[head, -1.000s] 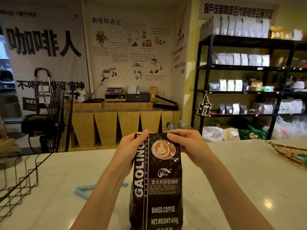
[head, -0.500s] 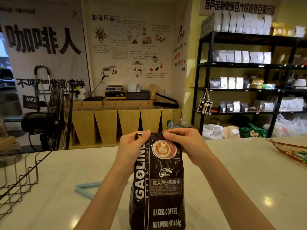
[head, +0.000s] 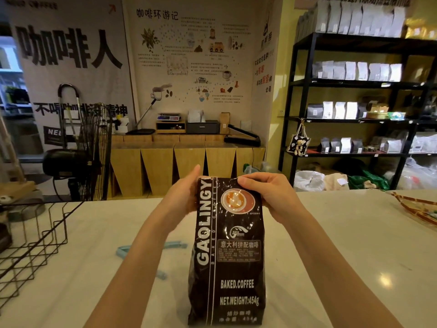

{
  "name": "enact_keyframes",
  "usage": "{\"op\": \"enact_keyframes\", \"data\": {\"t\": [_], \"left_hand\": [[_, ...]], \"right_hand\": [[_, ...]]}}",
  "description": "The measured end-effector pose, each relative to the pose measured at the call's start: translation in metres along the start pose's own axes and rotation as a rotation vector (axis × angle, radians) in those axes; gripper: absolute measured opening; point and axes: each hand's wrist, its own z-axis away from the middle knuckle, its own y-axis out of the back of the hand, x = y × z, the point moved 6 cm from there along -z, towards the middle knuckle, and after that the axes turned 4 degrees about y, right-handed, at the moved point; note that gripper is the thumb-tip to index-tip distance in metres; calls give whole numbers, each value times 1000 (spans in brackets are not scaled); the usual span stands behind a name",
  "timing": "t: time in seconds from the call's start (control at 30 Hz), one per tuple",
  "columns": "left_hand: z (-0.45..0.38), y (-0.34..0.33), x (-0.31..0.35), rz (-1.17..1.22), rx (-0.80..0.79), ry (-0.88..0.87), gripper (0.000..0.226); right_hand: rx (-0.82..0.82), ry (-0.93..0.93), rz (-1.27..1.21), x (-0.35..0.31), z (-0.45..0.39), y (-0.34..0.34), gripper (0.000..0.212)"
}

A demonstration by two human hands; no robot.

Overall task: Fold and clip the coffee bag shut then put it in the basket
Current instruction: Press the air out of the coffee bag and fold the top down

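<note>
Pale blue plastic clip (head: 175,245) is mostly behind the left forearm, only bits show. Black wire basket (head: 35,245) cut off at left edge. Small print on the dark glossy coffee bag (head: 227,252) too blurry to read, tbh.

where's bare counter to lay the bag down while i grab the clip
Right of the bag, the counter is bare as far as the woven tray at the far right edge. Left is crowded: the blue clip lies under the left forearm, with the wire basket beyond it.
</note>
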Motion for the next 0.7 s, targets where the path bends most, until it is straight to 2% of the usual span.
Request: {"op": "enact_keyframes", "data": {"t": [0.07,0.13,0.3,0.4,0.47,0.6,0.7], "left_hand": [[-1,20,3,-406,36,-94,49],[0,50,-4,-614,94,-98,46],[9,131,-45,-770,123,103,11],[18,152,-77,-833,-13,224,23],[21,162,-96,-824,-46,263,32],[24,177,-114,-827,-18,305,42],[22,175,-118,-794,51,283,31]], "right_hand": [[5,-6,-2,-1,0,1,2],[8,-11,-5,0,2,2,2],[2,-25,-18,5,-1,2,3],[-9,-32,-34,7,-2,1,3],[-13,-33,-53,9,-3,0,3],[-6,-42,-90,11,-3,-1,3],[-2,-43,-90,11,-2,-3,3]]}}
